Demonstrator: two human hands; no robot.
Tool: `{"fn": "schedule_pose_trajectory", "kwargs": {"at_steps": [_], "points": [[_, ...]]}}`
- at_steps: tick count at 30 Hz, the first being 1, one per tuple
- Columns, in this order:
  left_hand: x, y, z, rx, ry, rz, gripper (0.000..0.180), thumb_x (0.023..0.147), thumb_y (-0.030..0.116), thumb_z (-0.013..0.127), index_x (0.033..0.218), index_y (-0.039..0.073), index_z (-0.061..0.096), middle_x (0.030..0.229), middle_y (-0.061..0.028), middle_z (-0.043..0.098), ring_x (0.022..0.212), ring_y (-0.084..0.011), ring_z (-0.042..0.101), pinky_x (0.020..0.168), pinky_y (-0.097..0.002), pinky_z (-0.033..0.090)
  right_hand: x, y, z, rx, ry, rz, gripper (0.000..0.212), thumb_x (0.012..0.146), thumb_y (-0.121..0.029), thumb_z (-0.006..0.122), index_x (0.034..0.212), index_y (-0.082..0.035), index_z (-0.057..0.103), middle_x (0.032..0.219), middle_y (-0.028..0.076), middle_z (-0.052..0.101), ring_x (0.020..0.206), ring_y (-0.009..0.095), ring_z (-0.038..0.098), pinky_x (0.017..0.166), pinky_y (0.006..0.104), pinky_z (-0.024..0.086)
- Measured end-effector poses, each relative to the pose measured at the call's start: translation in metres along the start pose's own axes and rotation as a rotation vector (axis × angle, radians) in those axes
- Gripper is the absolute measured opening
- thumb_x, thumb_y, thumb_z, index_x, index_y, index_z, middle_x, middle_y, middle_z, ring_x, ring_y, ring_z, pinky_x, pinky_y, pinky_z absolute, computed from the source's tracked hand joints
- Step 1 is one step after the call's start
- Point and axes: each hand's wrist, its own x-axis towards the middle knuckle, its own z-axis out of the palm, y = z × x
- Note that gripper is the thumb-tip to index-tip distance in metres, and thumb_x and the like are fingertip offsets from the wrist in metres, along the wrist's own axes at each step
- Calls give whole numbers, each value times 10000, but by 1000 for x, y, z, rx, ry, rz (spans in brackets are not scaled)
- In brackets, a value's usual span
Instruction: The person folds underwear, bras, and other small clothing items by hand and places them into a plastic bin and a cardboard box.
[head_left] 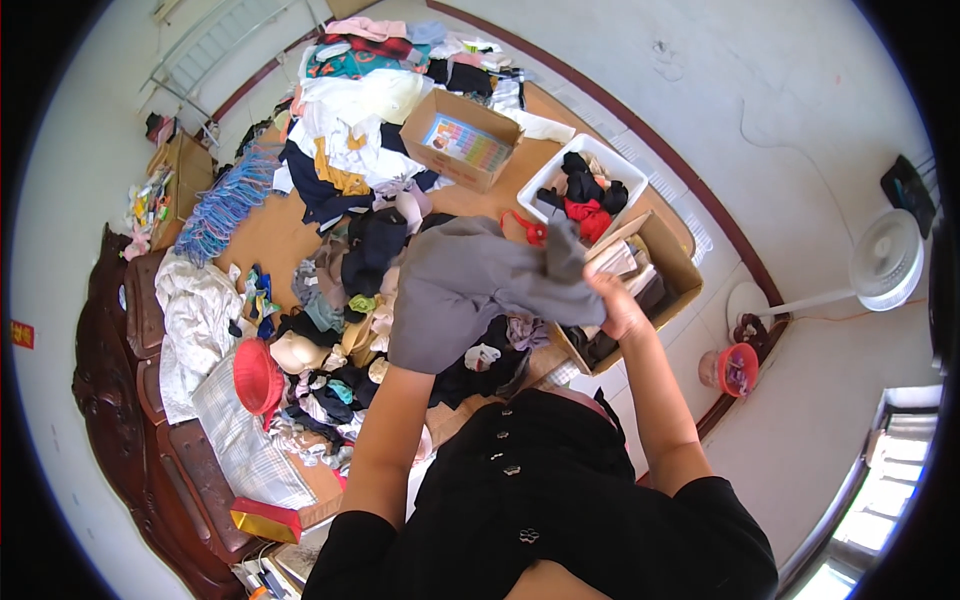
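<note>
A pair of plain grey trousers [455, 285] is stretched between my arms above the heap of clothes. My left hand is hidden inside the grey cloth; only the forearm [395, 430] shows, running into its wide opening. At the other end, my right hand [620, 308] is closed on a bunched, narrow part of the trousers. That hand is over an open cardboard box [678, 290] holding folded beige and dark pieces. Just beyond stands a white plastic basket [633, 170] with black and red garments inside.
A second cardboard box [490, 180] sits farther back by white and navy clothes [335, 180]. Blue hangers [225, 200] lie in a pile at left. A red basket [258, 375] stands near bras and small garments. At right are a white fan [885, 260] and a red bucket [738, 370].
</note>
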Motion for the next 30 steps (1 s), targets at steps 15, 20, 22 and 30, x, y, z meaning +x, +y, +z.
{"fn": "schedule_pose_trajectory", "kwargs": {"at_steps": [15,20,22,30], "points": [[-42,-20,-52,-129,152,-67,505,912,387,498,1269,34,442,1231,-98,528,1098,-255,522,925,-392,420,27,-7,20,210,-324,-71,708,726,-197,742,1310,-31,379,1230,93,507,1123,221,489,984,371,374],[-38,0,-48,-147,165,-24,504,914,388,496,1265,30,448,1237,-104,528,1106,-268,525,935,-399,419,16,-43,44,303,-116,-223,403,724,66,556,1117,-21,571,1029,81,641,924,202,622,879,338,478],[-37,3,-49,-165,177,-5,504,914,388,495,1264,28,451,1240,-106,529,1109,-273,526,940,-402,419,17,-43,45,305,-111,-247,419,721,76,549,1127,-23,567,1033,79,640,923,200,621,879,338,478],[-49,5,-49,26,280,-23,546,874,320,583,1279,-11,424,1235,-154,529,1116,-288,529,944,-423,428,16,-41,26,194,-333,-204,619,596,-14,557,1213,-4,514,1100,105,611,1026,230,569,943,326,407]]}}
